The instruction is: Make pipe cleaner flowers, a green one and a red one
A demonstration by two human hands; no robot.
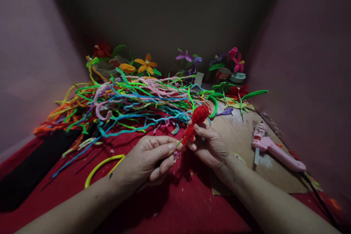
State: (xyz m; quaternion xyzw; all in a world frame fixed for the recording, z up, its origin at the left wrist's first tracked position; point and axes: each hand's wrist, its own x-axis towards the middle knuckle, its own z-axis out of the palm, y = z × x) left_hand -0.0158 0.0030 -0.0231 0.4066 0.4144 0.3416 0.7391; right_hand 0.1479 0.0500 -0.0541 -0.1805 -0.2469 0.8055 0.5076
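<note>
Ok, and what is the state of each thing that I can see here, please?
Left hand: pinching the green stem.
Right hand: holding the red bud.
Red bud: bunched closed, raised above the cloth.
Glue gun: lying on the board, pale stick protruding, cord attached.
Pipe cleaners: heaped loosely, tangled.
Orange flower: petals open.
Cloth: littered with scraps.
Jar: upright; whether shut, unclear.

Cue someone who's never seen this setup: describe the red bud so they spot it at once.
Start at the red cloth; above it, the left hand and right hand meet near mid-view. The right holds the red bud, fuzzy and rounded, its thin green stem pinched by the left. Unlike the open red flower at the back left, it is closed and held.
</note>
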